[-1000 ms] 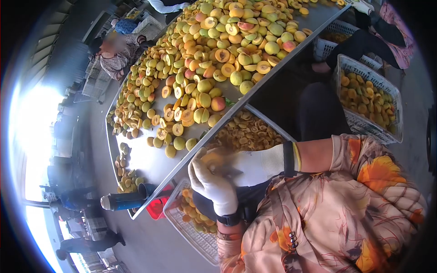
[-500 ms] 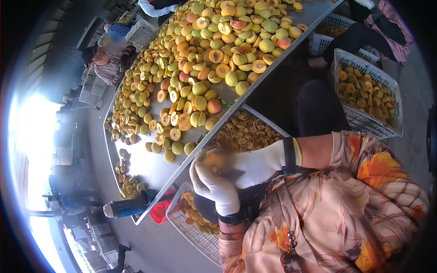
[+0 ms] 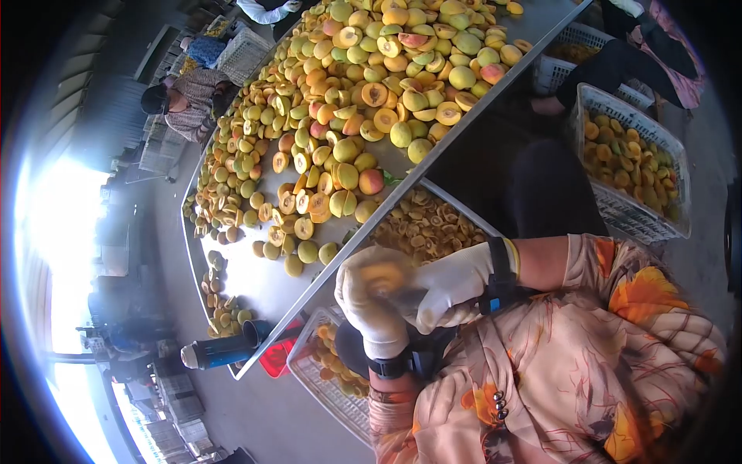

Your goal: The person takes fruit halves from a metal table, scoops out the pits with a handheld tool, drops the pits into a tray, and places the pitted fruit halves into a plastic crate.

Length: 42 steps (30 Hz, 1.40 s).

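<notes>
My left hand [image 3: 369, 313], in a white glove, is cupped around a cut peach half [image 3: 384, 277], its orange flesh blurred by motion. My right hand [image 3: 450, 288], also gloved in white, is closed right beside the fruit. A dark shape shows between the two hands; whatever the right fingers grip is too hidden and blurred to name. Both hands are above my lap, just off the metal edge of the table [image 3: 309, 288]. Below and beyond them, a container of brown-orange cut pieces [image 3: 423, 224] stands partly under the table edge.
Heaped whole and halved peaches [image 3: 340, 100] cover much of the table. White crates of peach halves stand to the right [image 3: 630, 162] and below the table [image 3: 309, 340]. A dark blue cylinder [image 3: 220, 352] juts at the table corner near a red container [image 3: 278, 357]. Other people sit around.
My right hand has drawn back slightly from the peach half, and its fingers now look more curled. My left hand still holds the fruit. The view has shifted slightly.
</notes>
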### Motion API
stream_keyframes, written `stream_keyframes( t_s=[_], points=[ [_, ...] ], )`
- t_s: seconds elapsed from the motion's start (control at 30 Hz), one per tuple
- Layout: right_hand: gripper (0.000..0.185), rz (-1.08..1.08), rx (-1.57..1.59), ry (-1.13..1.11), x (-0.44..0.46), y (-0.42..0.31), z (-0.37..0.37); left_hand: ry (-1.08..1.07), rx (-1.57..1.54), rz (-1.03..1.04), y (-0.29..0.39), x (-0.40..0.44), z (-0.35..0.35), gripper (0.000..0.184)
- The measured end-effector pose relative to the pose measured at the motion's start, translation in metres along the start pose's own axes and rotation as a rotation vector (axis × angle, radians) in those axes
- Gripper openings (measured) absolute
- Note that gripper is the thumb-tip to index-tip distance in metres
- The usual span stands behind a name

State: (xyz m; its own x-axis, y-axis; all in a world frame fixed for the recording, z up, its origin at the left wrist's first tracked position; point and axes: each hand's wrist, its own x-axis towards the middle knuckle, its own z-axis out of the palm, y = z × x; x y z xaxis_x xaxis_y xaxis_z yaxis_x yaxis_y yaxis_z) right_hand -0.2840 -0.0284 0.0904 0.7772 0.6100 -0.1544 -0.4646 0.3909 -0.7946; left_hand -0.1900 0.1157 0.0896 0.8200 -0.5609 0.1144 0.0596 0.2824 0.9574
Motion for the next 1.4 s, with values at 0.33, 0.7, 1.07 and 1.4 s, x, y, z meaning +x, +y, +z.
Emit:
stream_keyframes(
  t_s=[0.33, 0.7, 1.07, 1.4],
  points=[
    [0.031, 0.082, -0.950, 0.328, 0.014, 0.033, -0.049, 0.537, 0.283, -0.146, 0.033, -0.026, -0.128, 0.047],
    [0.032, 0.376, -1.189, 0.429, 0.020, 0.060, -0.084, 0.230, 1.115, -0.117, -0.023, 0.143, -0.152, 0.042],
    [0.031, 0.179, -1.082, 0.522, 0.012, 0.048, -0.081, 0.040, 1.274, -0.206, -0.092, 0.242, -0.143, 0.053],
    [0.037, -0.325, -0.719, 0.684, 0.017, 0.025, -0.040, 0.178, -0.092, -0.273, -0.020, 0.079, -0.079, 0.030]
  ],
)
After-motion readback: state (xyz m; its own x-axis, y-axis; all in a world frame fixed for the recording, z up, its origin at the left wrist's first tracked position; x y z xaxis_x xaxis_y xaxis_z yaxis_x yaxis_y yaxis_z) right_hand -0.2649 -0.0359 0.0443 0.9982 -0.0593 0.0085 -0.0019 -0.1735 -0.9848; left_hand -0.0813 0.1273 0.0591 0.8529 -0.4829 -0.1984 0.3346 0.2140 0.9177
